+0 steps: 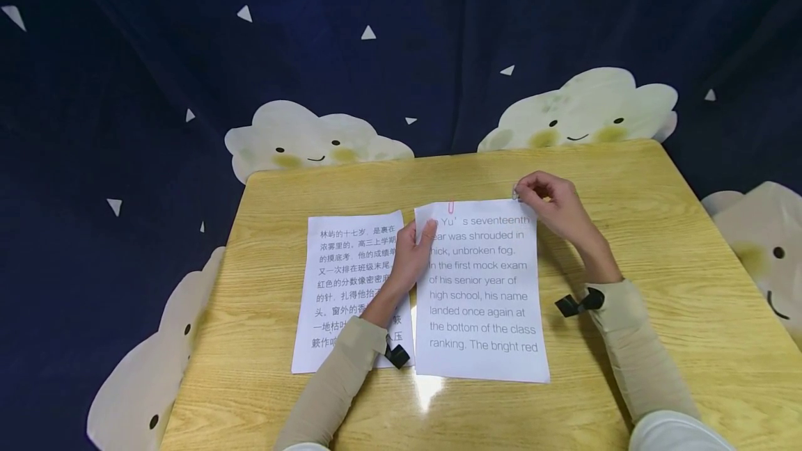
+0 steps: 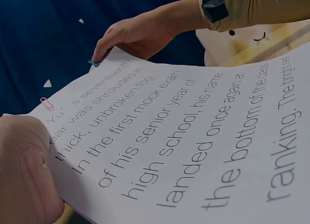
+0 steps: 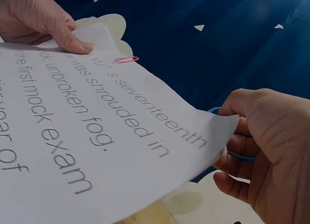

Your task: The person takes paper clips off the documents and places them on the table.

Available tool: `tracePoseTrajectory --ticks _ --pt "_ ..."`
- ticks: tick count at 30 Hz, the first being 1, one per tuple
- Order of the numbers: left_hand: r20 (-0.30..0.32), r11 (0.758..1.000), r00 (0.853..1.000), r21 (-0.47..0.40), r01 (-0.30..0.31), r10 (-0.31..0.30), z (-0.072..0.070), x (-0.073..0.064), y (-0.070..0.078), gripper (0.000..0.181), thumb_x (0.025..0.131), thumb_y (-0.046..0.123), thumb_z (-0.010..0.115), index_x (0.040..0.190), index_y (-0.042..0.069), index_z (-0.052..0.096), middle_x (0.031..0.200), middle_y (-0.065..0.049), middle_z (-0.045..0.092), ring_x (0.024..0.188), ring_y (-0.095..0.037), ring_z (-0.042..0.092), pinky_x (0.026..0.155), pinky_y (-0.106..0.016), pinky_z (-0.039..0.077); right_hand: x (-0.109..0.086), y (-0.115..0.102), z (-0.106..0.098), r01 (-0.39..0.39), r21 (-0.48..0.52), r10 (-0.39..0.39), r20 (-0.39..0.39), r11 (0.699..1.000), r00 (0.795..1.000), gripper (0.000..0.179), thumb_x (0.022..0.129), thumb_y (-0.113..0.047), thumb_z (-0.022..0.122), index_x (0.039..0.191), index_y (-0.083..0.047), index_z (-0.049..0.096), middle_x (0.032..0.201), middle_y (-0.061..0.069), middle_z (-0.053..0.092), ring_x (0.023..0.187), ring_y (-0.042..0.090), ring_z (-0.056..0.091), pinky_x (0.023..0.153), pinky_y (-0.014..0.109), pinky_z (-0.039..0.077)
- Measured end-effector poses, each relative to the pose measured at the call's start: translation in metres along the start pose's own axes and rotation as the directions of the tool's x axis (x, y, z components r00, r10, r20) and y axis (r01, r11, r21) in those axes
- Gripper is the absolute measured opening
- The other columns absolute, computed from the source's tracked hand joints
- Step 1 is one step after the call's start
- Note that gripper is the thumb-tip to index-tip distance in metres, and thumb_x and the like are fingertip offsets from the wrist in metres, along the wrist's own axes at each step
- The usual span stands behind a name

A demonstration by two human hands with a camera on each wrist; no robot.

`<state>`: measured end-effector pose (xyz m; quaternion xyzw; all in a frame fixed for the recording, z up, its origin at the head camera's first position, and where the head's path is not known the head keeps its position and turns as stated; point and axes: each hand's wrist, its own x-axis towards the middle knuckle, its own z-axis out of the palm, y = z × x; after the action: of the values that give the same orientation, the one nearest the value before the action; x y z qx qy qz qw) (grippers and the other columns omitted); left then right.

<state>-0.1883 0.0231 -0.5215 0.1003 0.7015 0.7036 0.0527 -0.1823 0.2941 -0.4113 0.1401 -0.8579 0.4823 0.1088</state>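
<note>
My left hand (image 1: 413, 252) grips the left edge of a white sheet printed in English (image 1: 479, 298), its thumb on top. A pink paper clip (image 1: 450, 207) sits on the sheet's top edge, also plain in the left wrist view. At the top right corner my right hand (image 1: 554, 204) pinches a small blue paper clip (image 2: 94, 63) right at the paper's edge. More blue wire (image 3: 240, 157) shows between the curled fingers in the right wrist view. The raised corner hides part of those fingers. The held sheet is lifted and bends slightly.
A second sheet with Chinese text (image 1: 341, 284) lies flat at the left, partly under my left forearm. Both sheets are over a wooden table (image 1: 651, 228). Behind it hangs a dark blue curtain (image 1: 432, 54) with clouds and white triangles. Each wrist wears a black strap.
</note>
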Motion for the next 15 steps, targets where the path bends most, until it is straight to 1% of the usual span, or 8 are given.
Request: tracePoseTrajectory --ticks 4,10,12,15 --pt "-0.004 1.000 1.000 0.001 -0.001 0.001 0.000 0.000 -0.001 0.036 0.100 0.044 0.051 0.115 0.014 0.065 0.081 -0.008 0.073 0.063 -0.024 0.069 0.056 -0.034 0.056 -0.001 0.001 -0.005 -0.008 -0.006 0.008 -0.001 1.000 1.000 0.014 0.097 -0.005 0.058 0.099 0.006 0.065 0.092 0.019 0.066 0.074 0.020 0.055 0.062 0.018 0.043" --pt "-0.001 1.000 1.000 0.005 0.002 -0.002 0.000 0.000 -0.002 0.038 0.100 0.045 0.049 0.115 0.014 0.065 0.081 -0.009 0.072 0.062 -0.025 0.069 0.056 -0.032 0.055 -0.001 0.004 -0.009 -0.026 -0.010 0.027 0.018 1.000 0.999 0.015 0.098 -0.007 0.057 0.100 0.006 0.065 0.093 0.020 0.066 0.074 0.017 0.055 0.061 0.018 0.042" --pt "0.004 1.000 1.000 0.006 0.006 -0.006 -0.001 0.000 -0.001 0.037 0.100 0.046 0.049 0.116 0.016 0.065 0.080 -0.008 0.072 0.062 -0.025 0.069 0.057 -0.033 0.055 -0.001 0.005 -0.010 -0.035 -0.014 0.036 0.026 0.999 0.999 0.015 0.098 -0.007 0.057 0.100 0.007 0.064 0.093 0.021 0.066 0.075 0.019 0.055 0.061 0.018 0.042" --pt "0.014 1.000 1.000 0.009 0.014 -0.014 -0.001 0.001 -0.001 0.038 0.100 0.048 0.048 0.117 0.018 0.064 0.080 -0.007 0.072 0.061 -0.025 0.068 0.057 -0.033 0.055 0.000 0.005 -0.012 -0.053 -0.019 0.054 0.032 0.998 0.998 0.015 0.097 -0.006 0.057 0.101 0.007 0.064 0.095 0.021 0.065 0.076 0.026 0.056 0.061 0.017 0.043"
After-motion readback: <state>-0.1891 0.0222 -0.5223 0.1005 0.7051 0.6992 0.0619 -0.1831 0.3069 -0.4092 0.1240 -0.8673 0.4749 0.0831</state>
